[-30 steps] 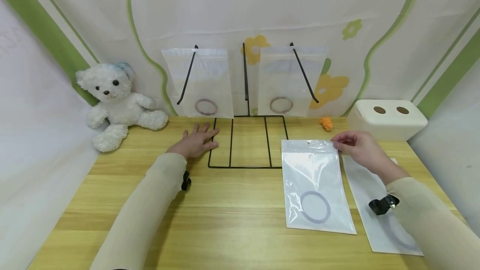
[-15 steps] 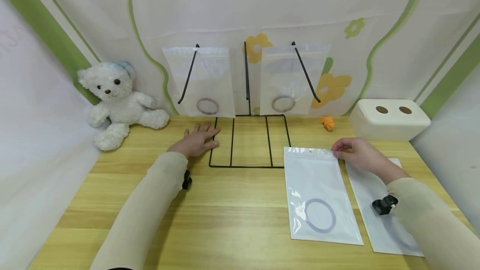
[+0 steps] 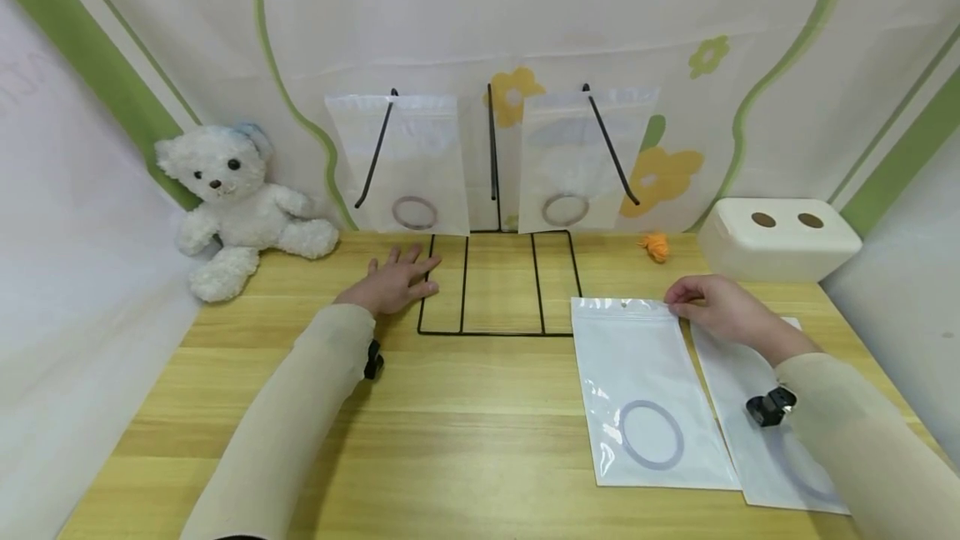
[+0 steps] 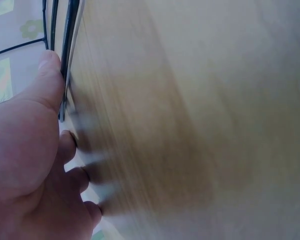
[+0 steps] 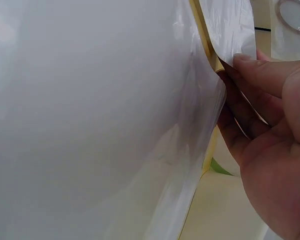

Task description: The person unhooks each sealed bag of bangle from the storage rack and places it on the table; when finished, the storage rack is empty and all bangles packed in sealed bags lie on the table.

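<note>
My right hand (image 3: 712,307) pinches the top right corner of a white zip bag (image 3: 622,365) with a pale ring inside. In the right wrist view, the thumb (image 5: 265,75) presses on that corner. A second white bag (image 3: 738,390) with a ring lies to its right, partly under my right forearm. My left hand (image 3: 390,282) rests with spread fingers on the left side of a black wire rack's base (image 3: 462,307). In the left wrist view, the thumb (image 4: 49,75) lies against the black wire. Two more bags, a left one (image 3: 401,157) and a right one (image 3: 577,157), hang on the rack's prongs.
A white plush bear (image 3: 240,207) sits at the back left of the wooden table (image 3: 420,440). At the back right stands a white box (image 3: 780,244) with two brown spots on top. A small orange bundle (image 3: 656,247) lies beside it. A patterned curtain (image 3: 420,15) hangs behind.
The bag in my right hand has come down toward the front and shifted slightly right, so its lower corner meets the second bag. My left hand has stayed on the rack base.
</note>
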`<act>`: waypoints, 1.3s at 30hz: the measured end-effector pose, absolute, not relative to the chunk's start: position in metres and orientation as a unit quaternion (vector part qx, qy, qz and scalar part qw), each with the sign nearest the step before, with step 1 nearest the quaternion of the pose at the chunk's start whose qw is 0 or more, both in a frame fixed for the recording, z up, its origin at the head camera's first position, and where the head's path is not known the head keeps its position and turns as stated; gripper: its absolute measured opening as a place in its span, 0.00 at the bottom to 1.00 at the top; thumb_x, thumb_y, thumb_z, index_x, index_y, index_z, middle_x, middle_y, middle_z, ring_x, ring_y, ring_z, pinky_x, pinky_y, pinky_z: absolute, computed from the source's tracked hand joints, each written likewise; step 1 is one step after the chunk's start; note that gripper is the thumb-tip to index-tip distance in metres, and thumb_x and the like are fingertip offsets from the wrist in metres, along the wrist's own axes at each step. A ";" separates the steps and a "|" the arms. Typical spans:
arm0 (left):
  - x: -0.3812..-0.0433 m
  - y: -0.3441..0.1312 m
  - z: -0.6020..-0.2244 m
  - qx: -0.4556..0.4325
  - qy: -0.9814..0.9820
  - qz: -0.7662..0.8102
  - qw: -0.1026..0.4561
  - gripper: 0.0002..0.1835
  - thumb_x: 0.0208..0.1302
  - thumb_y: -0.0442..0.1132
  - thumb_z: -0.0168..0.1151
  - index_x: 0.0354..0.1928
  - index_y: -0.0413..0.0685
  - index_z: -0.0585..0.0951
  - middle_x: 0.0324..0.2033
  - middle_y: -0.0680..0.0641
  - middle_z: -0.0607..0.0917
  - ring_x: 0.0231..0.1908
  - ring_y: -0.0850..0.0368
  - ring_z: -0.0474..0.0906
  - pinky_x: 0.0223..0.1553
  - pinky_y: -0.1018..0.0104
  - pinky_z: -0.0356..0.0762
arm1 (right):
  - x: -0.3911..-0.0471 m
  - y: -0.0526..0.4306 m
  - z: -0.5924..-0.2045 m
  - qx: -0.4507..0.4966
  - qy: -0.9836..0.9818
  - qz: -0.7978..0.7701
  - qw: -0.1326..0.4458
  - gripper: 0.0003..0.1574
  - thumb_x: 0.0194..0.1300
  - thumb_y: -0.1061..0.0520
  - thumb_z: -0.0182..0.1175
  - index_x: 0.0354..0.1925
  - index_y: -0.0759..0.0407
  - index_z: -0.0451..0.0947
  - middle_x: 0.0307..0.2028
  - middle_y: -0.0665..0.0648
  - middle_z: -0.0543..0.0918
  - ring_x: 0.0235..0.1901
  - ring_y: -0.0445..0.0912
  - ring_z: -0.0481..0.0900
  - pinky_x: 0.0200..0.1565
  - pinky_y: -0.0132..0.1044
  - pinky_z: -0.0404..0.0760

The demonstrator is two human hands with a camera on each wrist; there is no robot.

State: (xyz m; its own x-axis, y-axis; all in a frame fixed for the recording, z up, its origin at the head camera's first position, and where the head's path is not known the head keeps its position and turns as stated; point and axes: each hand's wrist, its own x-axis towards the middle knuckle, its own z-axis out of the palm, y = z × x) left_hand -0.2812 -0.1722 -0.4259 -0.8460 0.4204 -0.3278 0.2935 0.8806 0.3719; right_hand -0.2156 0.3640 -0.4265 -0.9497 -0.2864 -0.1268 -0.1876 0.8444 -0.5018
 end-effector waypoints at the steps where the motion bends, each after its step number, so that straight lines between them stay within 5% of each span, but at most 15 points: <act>1: -0.281 -0.172 -0.425 0.188 0.948 0.157 0.204 0.37 0.86 0.61 0.46 0.88 0.61 0.53 0.88 0.38 0.40 0.85 0.26 0.28 0.78 0.19 0.27 | -0.216 0.364 -0.426 -0.124 0.955 -0.249 0.100 0.05 0.76 0.63 0.66 0.47 0.59 0.87 0.42 0.52 0.90 0.45 0.47 0.83 0.47 0.32 0.82; 9: -0.280 -0.171 -0.422 0.192 0.949 0.157 0.196 0.37 0.86 0.60 0.47 0.88 0.59 0.54 0.88 0.37 0.41 0.85 0.26 0.29 0.78 0.18 0.28 | -0.217 0.367 -0.422 -0.116 0.958 -0.241 0.106 0.06 0.75 0.61 0.67 0.48 0.61 0.87 0.43 0.54 0.90 0.46 0.50 0.84 0.52 0.52 0.84; 14: -0.281 -0.171 -0.424 0.194 0.949 0.156 0.195 0.37 0.86 0.60 0.47 0.88 0.60 0.54 0.88 0.37 0.41 0.85 0.26 0.29 0.78 0.18 0.28 | -0.216 0.370 -0.422 -0.124 0.960 -0.232 0.093 0.06 0.74 0.60 0.68 0.46 0.61 0.89 0.41 0.53 0.91 0.45 0.49 0.85 0.51 0.49 0.84; 23: -0.282 -0.171 -0.425 0.199 0.948 0.155 0.194 0.37 0.86 0.60 0.47 0.88 0.59 0.54 0.88 0.36 0.42 0.85 0.26 0.29 0.78 0.18 0.28 | -0.218 0.365 -0.402 -0.117 0.958 -0.251 0.072 0.17 0.80 0.55 0.64 0.58 0.63 0.86 0.54 0.66 0.90 0.58 0.66 0.84 0.61 0.68 0.80; 27: -0.281 -0.172 -0.424 0.195 0.948 0.154 0.198 0.37 0.86 0.60 0.46 0.88 0.60 0.53 0.88 0.37 0.41 0.85 0.26 0.29 0.78 0.18 0.28 | -0.222 0.358 -0.383 -0.122 0.958 -0.260 0.025 0.18 0.81 0.52 0.63 0.58 0.62 0.87 0.54 0.65 0.91 0.56 0.62 0.86 0.55 0.55 0.86; 33: -0.286 -0.175 -0.429 0.189 0.945 0.170 0.205 0.39 0.83 0.66 0.47 0.88 0.63 0.54 0.88 0.38 0.41 0.85 0.25 0.28 0.78 0.18 0.27 | -0.230 0.344 -0.348 -0.109 0.954 -0.279 -0.033 0.19 0.82 0.48 0.62 0.58 0.59 0.87 0.54 0.63 0.91 0.44 0.27 0.80 0.41 0.21 0.79; 39: -0.293 -0.181 -0.445 0.179 0.946 0.179 0.202 0.40 0.81 0.71 0.46 0.87 0.72 0.53 0.89 0.44 0.40 0.86 0.29 0.27 0.78 0.20 0.25 | -0.250 0.332 -0.320 -0.111 0.935 -0.328 -0.074 0.24 0.83 0.46 0.60 0.63 0.61 0.83 0.59 0.67 0.87 0.42 0.18 0.76 0.44 0.12 0.73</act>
State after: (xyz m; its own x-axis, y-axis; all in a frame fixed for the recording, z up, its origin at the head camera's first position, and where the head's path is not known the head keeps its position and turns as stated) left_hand -0.2933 -0.1813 -0.4447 -0.8539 0.4118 -0.3183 0.2674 0.8718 0.4106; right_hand -0.2501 0.3319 -0.3204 -0.9642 -0.1592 0.2120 -0.2568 0.7596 -0.5975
